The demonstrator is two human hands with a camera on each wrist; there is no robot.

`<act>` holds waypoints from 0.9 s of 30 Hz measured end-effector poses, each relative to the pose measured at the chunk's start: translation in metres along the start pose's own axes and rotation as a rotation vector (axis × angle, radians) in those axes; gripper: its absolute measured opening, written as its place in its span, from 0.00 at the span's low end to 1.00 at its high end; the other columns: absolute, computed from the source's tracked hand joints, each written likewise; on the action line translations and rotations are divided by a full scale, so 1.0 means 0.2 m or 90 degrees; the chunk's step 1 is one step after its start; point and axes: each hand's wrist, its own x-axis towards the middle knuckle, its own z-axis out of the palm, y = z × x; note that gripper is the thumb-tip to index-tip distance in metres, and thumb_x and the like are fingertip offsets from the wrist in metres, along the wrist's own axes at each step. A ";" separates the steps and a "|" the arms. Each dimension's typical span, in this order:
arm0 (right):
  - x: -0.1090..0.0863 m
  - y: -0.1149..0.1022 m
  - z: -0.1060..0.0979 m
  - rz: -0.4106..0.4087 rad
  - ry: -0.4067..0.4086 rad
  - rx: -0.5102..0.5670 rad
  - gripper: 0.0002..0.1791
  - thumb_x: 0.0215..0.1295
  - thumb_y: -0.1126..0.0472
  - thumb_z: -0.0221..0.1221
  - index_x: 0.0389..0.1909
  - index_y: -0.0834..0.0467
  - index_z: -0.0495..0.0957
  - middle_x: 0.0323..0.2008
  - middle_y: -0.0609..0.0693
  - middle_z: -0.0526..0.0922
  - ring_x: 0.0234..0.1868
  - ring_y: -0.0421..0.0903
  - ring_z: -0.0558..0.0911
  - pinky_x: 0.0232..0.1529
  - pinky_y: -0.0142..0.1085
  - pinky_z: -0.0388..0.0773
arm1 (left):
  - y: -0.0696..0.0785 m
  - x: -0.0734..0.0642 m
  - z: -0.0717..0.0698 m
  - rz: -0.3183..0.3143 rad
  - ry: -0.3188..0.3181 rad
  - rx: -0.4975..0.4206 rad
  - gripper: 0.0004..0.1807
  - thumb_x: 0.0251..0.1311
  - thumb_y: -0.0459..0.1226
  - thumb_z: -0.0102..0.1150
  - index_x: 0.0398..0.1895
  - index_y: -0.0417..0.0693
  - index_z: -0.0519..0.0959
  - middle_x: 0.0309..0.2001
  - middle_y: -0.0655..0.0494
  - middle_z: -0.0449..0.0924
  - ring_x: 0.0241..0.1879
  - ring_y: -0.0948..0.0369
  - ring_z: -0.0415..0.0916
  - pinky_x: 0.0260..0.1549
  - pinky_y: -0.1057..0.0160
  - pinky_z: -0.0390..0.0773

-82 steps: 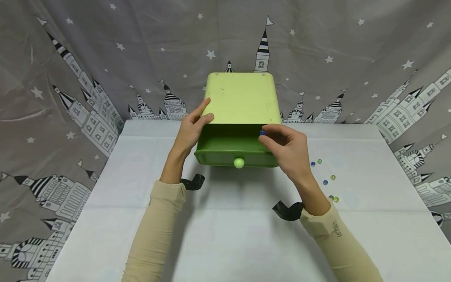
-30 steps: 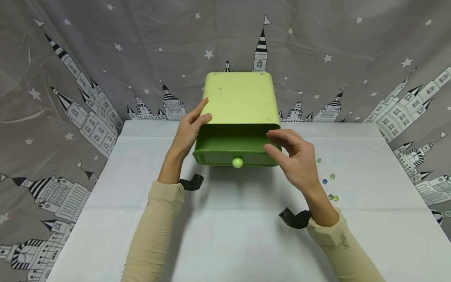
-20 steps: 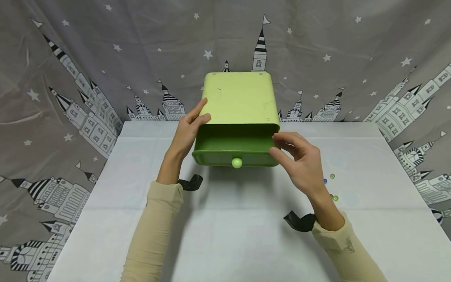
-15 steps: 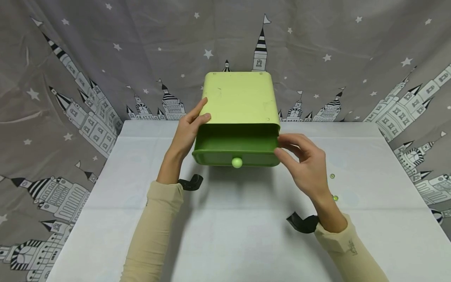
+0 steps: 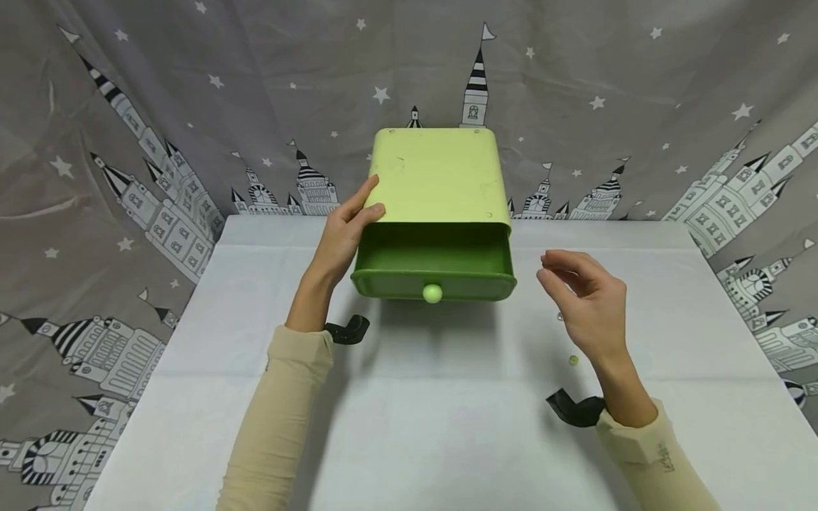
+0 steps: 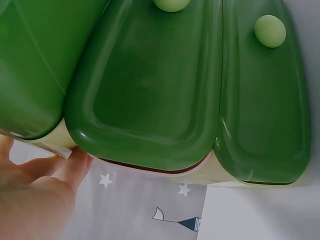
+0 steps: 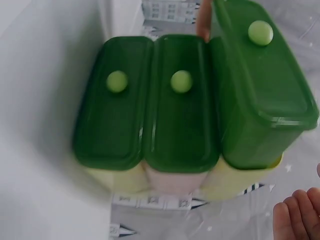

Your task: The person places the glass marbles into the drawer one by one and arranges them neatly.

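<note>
A mini chest of drawers [image 5: 434, 174] with a pale yellow-green casing stands at the back middle. Its top drawer [image 5: 433, 285], dark green with a round light-green knob [image 5: 432, 294], is pulled out. My left hand [image 5: 339, 238] rests against the casing's upper left edge, thumb and index finger on it. Right of the drawer, my right hand [image 5: 591, 305] is in the air, fingers loosely bent, with nothing visible between them. Below it on the table lies a yellow-green glass bead [image 5: 574, 360]. Another small bead [image 5: 560, 316] partly shows beside the hand.
Two more drawers sit in the chest below the pulled-out one, as the middle drawer [image 7: 181, 115] and bottom drawer [image 7: 115, 115] show in the right wrist view. A white cloth covers the table [image 5: 434, 440]. A grey castle-print curtain [image 5: 287, 57] hangs behind.
My right hand let go of the blue bead at the drawer and moved right, out of the drawer opening and over the beads. The left hand stayed at the casing.
</note>
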 end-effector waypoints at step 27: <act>-0.11 0.36 -0.27 0.156 -0.021 -0.163 0.14 0.62 0.71 0.64 0.49 0.72 0.81 0.45 0.58 0.84 0.42 0.30 0.80 0.44 0.20 0.74 | 0.00 0.00 0.00 0.002 0.001 -0.006 0.31 0.69 0.42 0.56 0.75 0.56 0.62 0.74 0.65 0.57 0.74 0.66 0.46 0.70 0.63 0.51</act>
